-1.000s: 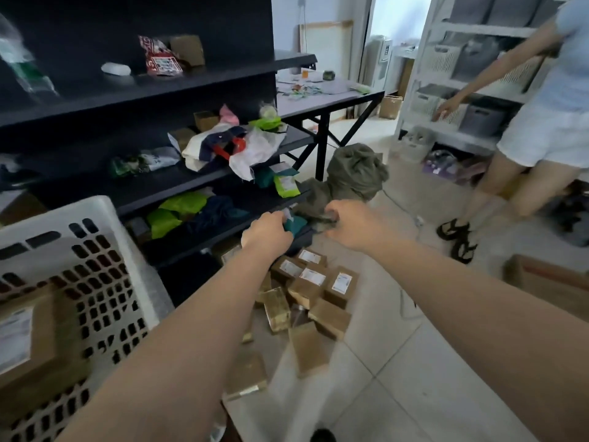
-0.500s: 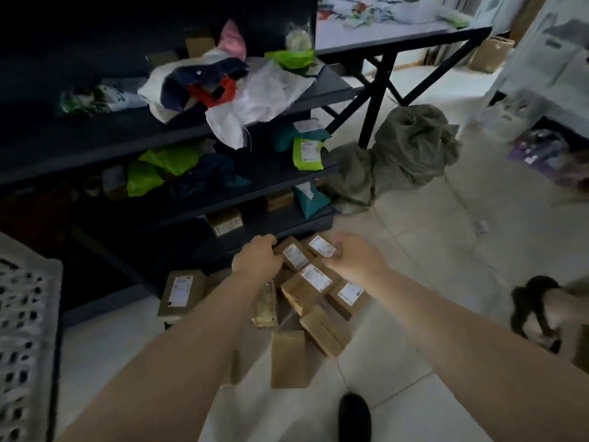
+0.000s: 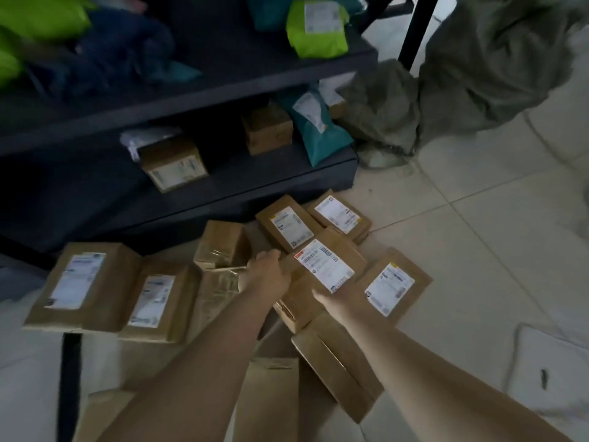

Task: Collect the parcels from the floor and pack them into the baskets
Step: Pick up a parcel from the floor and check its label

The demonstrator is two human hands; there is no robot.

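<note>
Both hands [image 3: 302, 287] clasp one labelled parcel [image 3: 322, 275] on pale tiled floor [image 3: 478, 224] beside dark shelving [image 3: 191, 100].

light: dim, brighter upper right | shelf [image 3: 178, 100] shadowed | focus: soft, motion-blurred

A dark shelf unit [image 3: 197, 100] fills the upper left. On its upper shelf lie a lime bag [image 3: 315, 27] with a white label, more lime plastic [image 3: 38, 17] at the far left and dark blue cloth [image 3: 127, 49] between them. The lower shelf carries a teal bag [image 3: 318, 129] leaning at its right end. A crumpled grey-green sack [image 3: 471, 68] slumps on the pale tiled floor [image 3: 478, 234] just right of the shelves, against a black leg [image 3: 417, 30]. A white bag [image 3: 554, 371] lies flat at lower right.
</note>
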